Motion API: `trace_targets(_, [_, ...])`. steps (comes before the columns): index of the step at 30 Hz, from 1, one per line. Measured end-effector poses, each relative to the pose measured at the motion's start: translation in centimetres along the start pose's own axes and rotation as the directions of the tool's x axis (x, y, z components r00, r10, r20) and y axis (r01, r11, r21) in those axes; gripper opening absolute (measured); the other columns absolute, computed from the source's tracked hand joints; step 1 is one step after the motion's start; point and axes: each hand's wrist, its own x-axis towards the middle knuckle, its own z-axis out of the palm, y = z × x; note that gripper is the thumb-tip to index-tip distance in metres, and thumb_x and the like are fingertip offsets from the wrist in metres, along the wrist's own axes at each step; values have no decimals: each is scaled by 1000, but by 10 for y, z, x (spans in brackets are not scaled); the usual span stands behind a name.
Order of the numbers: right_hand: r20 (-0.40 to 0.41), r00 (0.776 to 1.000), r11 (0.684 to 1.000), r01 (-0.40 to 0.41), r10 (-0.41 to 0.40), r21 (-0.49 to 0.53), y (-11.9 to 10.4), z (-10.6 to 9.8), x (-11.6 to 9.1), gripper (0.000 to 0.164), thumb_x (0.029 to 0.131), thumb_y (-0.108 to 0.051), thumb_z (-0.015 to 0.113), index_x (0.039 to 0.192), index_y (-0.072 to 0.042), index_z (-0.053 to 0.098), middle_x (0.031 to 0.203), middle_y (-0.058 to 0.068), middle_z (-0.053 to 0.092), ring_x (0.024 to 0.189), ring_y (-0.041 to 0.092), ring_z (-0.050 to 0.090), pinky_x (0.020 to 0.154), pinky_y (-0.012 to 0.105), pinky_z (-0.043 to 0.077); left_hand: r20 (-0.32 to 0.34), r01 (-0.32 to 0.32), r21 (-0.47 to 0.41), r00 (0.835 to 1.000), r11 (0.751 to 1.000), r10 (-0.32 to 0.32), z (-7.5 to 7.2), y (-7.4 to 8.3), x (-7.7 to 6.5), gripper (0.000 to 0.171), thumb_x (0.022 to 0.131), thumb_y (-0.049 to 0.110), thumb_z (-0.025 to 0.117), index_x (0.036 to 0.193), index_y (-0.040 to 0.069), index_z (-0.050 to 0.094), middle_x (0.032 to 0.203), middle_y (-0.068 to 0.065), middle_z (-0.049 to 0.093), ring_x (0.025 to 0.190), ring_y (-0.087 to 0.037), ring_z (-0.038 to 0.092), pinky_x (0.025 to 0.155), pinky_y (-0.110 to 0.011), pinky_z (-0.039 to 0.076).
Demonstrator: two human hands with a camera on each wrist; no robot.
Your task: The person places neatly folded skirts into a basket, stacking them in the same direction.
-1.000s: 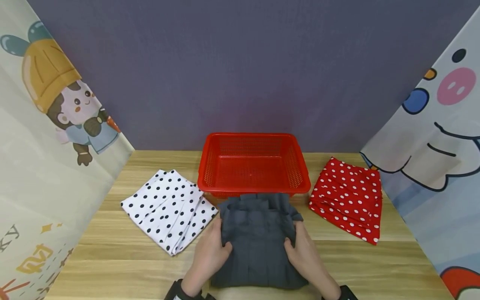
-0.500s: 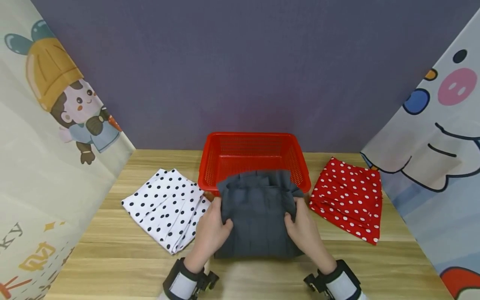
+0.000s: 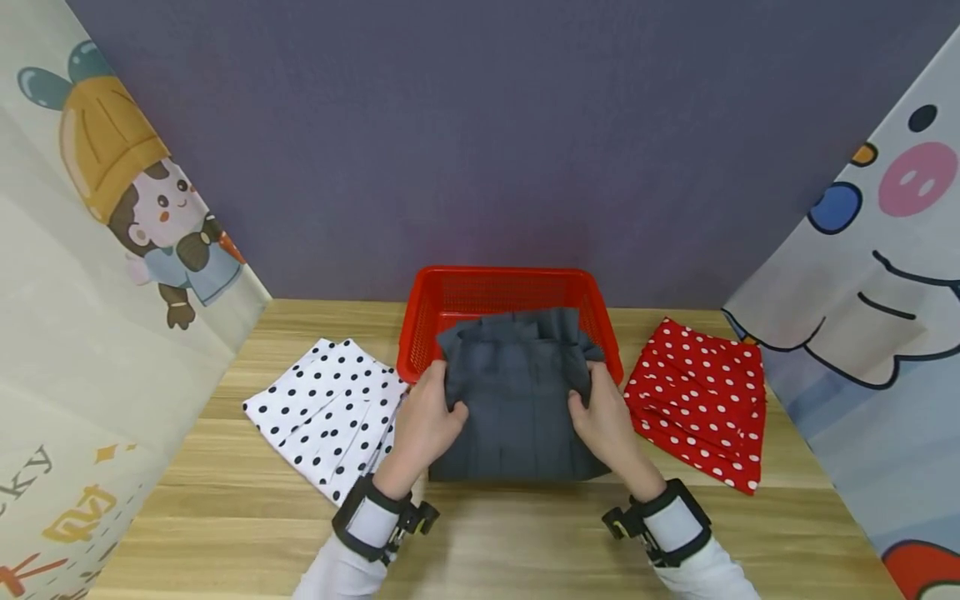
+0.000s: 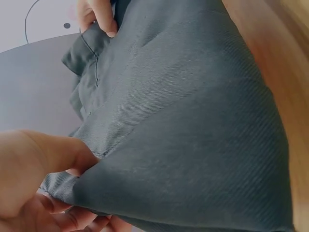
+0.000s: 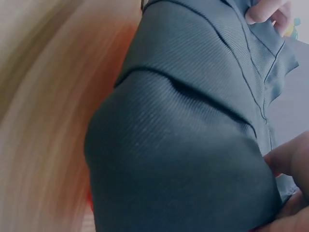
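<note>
A folded dark grey pleated skirt is held up in front of me, its upper end over the near part of the red plastic basket. My left hand grips its left edge with the thumb on top. On the opposite edge, my right hand holds it the same way. In the left wrist view the thumb and fingers pinch the skirt's cloth between them. The right wrist view shows the fabric hanging from the right hand's grip. The skirt hides the basket's front rim.
A folded white cloth with black dots lies on the wooden table to the left. To the right lies a folded red cloth with white dots. A grey wall stands behind the basket, with printed curtains on both sides.
Both hands have carried the grey skirt forward, away from me, from the table in front of the basket to above the basket's near part. The dotted cloths stay in place.
</note>
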Motion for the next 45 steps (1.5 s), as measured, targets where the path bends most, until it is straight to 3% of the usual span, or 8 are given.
trace_targets(7, [29,1000,1000,-11,11,12,2,-2,21,41,81,-3,61,116,7,42,110,26,54,98,38,55,88,52,44,0,-11,-11,1000,1000,11,-5,3,22,45,76,13,63,118,3,50,108,-12,60,74,-26,59,57,-38,49])
trace_targets(16, [23,999,999,26,-27,39,1,-6,52,40,83,-2,58,117,10,42,109,28,53,98,39,53,88,52,43,-20,-26,5,999,1000,26,-10,3,51,48,75,16,63,120,3,49,111,-12,60,83,-29,61,64,-45,51])
trace_targets(28, [39,999,1000,27,-27,-6,2,-9,91,38,85,-6,52,118,9,41,110,28,54,97,41,54,87,51,43,22,0,19,1000,1000,-1,-12,3,94,49,77,20,61,122,5,47,112,-10,60,85,-30,60,68,-46,50])
trace_targets(33, [44,999,1000,6,-5,-29,2,-5,103,38,85,-7,51,118,9,41,111,27,54,98,41,54,87,51,42,43,18,43,999,999,-20,-12,3,107,49,78,20,60,123,6,47,113,-9,59,86,-32,60,69,-46,50])
trace_targets(41, [21,999,999,41,-41,1,2,0,125,38,83,-2,52,117,11,42,111,29,53,103,42,51,90,50,40,45,36,73,998,997,-39,-14,5,126,53,78,20,60,127,6,45,117,-10,58,90,-32,59,72,-47,49])
trace_targets(45, [44,999,999,7,-6,-39,-1,0,136,39,84,-5,50,120,9,41,114,29,52,105,42,51,89,52,40,60,51,91,997,995,-57,-13,5,135,56,78,21,61,129,6,43,118,-11,57,88,-33,60,71,-48,49])
